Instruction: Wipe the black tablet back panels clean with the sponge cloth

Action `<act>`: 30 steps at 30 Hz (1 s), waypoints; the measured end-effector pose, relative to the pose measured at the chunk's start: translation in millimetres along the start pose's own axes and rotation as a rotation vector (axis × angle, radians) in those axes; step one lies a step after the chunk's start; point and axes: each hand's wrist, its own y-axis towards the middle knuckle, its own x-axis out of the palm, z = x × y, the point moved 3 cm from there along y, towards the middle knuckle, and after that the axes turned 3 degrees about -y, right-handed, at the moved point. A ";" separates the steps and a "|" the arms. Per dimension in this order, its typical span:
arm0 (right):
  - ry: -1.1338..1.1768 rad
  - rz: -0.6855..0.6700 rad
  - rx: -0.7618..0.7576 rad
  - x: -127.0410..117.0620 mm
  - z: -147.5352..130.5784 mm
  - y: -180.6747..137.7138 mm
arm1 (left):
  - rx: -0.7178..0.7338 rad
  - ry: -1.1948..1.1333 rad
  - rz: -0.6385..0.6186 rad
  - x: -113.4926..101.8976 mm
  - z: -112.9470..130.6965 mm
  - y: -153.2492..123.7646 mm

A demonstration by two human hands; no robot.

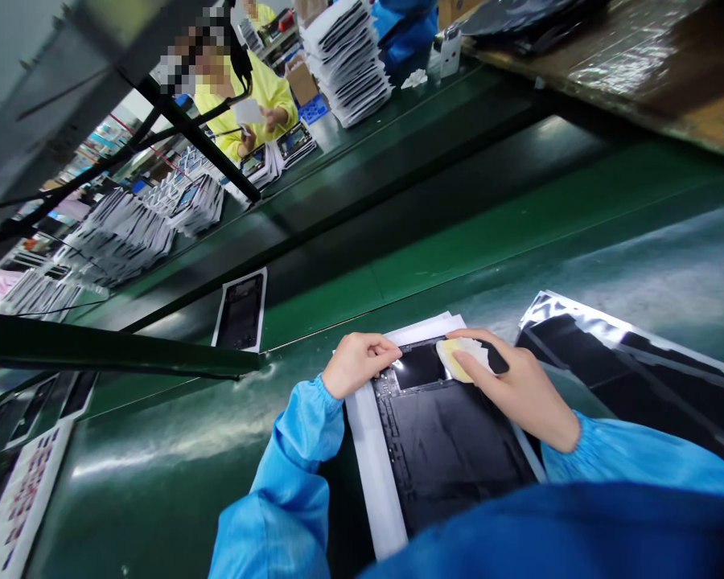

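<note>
A black tablet-like housing with small parts along its edges lies on white sheets in front of me. Across its far end is a glossy dark rectangle. My right hand grips a pale yellow and white wiping pad, pressed against that rectangle's right side. At the housing's far left corner, my left hand has thumb and forefinger pinched together; whatever is between them is too small to make out.
Dark sheets with a shiny white border lie to my right. Another panel on white backing rests on the green belt. A green metal bar juts in from the left. Across the line, a person in yellow handles panels beside stacked white sheets.
</note>
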 end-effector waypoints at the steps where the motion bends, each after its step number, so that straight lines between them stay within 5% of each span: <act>1: -0.001 0.001 -0.002 0.0 0.1 0.1 | 0.003 -0.004 0.001 0.0 0.2 0.1; 23: -0.043 -0.011 -0.037 -1.1 -0.7 0.6 | 0.009 -0.010 -0.005 0.6 0.7 -0.5; 30: -0.120 0.019 -0.161 1.7 0.5 -2.6 | 0.045 0.113 0.032 0.6 0.9 -0.8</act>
